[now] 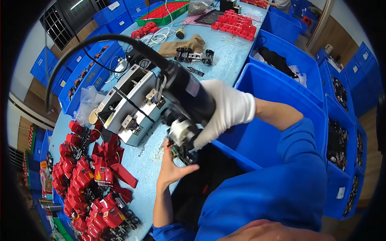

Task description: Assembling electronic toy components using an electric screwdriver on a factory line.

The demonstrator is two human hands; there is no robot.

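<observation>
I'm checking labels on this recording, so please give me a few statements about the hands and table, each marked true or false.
1. The right hand wears a white glove. True.
2. It grips a black, corded tool. True.
3. Both hands are gloved. False: the left hand is bare.
4. Red toy trucks lie heaped on the light blue table. True.
5. Nothing wheeled lies on the table's far part. False: a chassis lies there by a brown cloth.
</observation>
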